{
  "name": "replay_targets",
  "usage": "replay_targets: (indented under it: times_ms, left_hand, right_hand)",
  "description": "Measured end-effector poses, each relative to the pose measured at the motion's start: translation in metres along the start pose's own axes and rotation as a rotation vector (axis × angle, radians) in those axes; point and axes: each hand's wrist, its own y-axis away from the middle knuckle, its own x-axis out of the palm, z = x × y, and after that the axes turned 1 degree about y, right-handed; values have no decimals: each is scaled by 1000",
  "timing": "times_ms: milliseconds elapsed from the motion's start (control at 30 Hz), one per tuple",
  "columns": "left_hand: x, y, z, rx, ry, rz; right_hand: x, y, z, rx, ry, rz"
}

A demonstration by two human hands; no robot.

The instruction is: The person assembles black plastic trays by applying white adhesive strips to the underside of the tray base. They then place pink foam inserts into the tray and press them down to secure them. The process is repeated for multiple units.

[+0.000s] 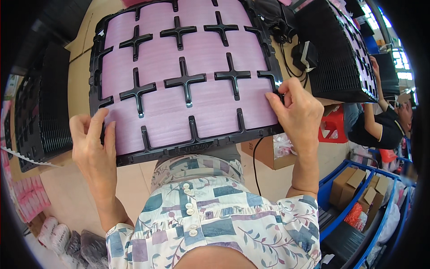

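Closest to me is the person's patterned shirt (215,224), with both forearms reaching past it to a black tray (177,149). The tray lies flat over the tan table (82,83), its near edge at the person's waist, with pink sheets (165,101) showing between its raised crosses. The left hand (92,139) is at the near left corner, thumb and forefinger pinching the rim, the other fingers bent. The right hand (296,107) pinches the right rim, thumb tip on the pink side; I can't quite make out how far its fingertips reach beneath.

There's little room to either side: a stack of black trays (47,103) stands off to the left, and another stack (331,58) rises on the right. Between that one and the tray sit a black adapter (304,56) and its looping cord, just beside the rim.

Below the table to the right is an open carton (260,154), with a red stool (333,127) beyond. A blue rack (331,227) holds cardboard boxes (345,186) and a red bag (355,215). A co-worker (380,127) reaches toward the right-hand stack. Bagged bundles (58,235) lie at lower left.
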Motion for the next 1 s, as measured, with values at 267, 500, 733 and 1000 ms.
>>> replay_targets:
  times_ms: [267,500,733,1000]
  left_hand:
    - [-26,16,-3,321,143,370]
    - [-25,21,8,451,83,385]
    - [-30,19,15,441,162,417]
    - [12,-111,24,486,231,95]
  right_hand:
    - [-8,20,-15,-616,-114,71]
    - [7,34,-33,-629,-133,126]
    - [-3,17,-45,-584,-422,315]
    - [24,-129,-9,-694,-188,-149]
